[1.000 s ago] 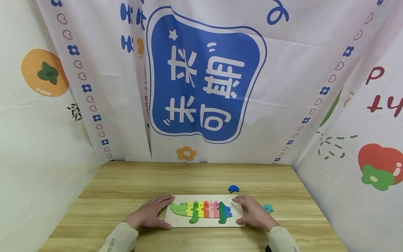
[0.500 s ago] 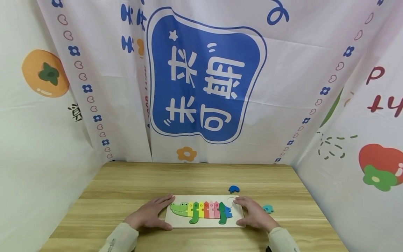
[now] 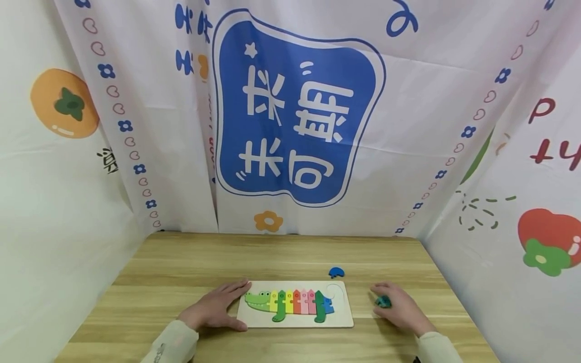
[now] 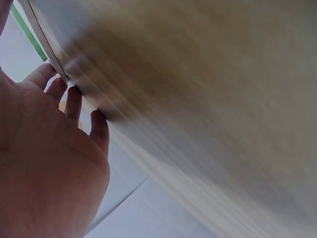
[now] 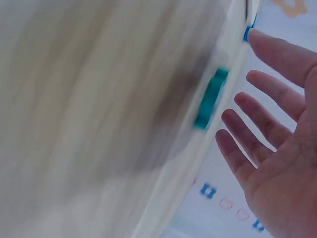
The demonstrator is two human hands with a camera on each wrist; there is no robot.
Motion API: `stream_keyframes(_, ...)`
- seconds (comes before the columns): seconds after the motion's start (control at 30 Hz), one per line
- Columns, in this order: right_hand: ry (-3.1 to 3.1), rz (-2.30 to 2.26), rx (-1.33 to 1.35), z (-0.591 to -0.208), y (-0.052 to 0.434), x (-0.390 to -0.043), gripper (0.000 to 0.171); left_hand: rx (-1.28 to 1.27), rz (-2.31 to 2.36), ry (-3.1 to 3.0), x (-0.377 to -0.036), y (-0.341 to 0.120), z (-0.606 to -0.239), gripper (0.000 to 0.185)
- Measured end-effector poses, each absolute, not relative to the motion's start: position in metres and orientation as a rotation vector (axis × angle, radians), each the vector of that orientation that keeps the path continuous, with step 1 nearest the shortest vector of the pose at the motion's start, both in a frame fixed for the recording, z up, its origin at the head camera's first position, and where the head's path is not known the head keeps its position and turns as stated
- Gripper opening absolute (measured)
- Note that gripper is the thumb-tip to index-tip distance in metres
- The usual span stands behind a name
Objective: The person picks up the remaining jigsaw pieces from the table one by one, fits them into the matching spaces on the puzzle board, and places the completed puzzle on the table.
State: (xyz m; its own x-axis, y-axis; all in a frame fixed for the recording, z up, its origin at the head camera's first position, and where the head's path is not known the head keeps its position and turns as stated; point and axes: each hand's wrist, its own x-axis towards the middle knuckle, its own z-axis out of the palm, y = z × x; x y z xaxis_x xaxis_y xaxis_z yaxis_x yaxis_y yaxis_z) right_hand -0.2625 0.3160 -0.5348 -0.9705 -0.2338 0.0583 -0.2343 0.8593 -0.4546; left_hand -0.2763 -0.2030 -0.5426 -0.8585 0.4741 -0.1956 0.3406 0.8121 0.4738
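A wooden crocodile puzzle board lies on the table, its colored body pieces set in a row and a bare curled tail outline at its right end. My left hand rests at the board's left end, fingertips at the far corner and thumb at the near one. In the left wrist view the left fingers touch near the board's edge. To the right of the board, my right hand hovers around a teal puzzle piece. The right wrist view shows that teal piece on the table, apart from the spread, fairly straight fingers.
A blue puzzle piece lies just beyond the board's far right edge. The wooden table is enclosed by printed white cloth at the back and on both sides.
My right hand has left the board's right end and moved right, over to the teal piece. My left hand and the board stay in place.
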Motion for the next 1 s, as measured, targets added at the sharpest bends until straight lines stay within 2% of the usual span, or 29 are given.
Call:
stream_keyframes(0.2, -3.033, 0.704, 0.393, -0.54, 0.337, -0.26, 0.038, 0.627, 0.612, 2.687, -0.278, -0.204, -0.548, 0.109)
stream_keyframes(0.53, -3.024, 0.702, 0.305, -0.541, 0.337, -0.26, 0.028, 0.655, 0.624, 2.685, -0.279, -0.202, -0.547, 0.108)
stream_keyframes(1.0, -2.883, 1.271, 0.175, -0.535, 0.323, -0.265, 0.02, 0.652, 0.61, 2.704, -0.279, -0.203, -0.546, 0.108)
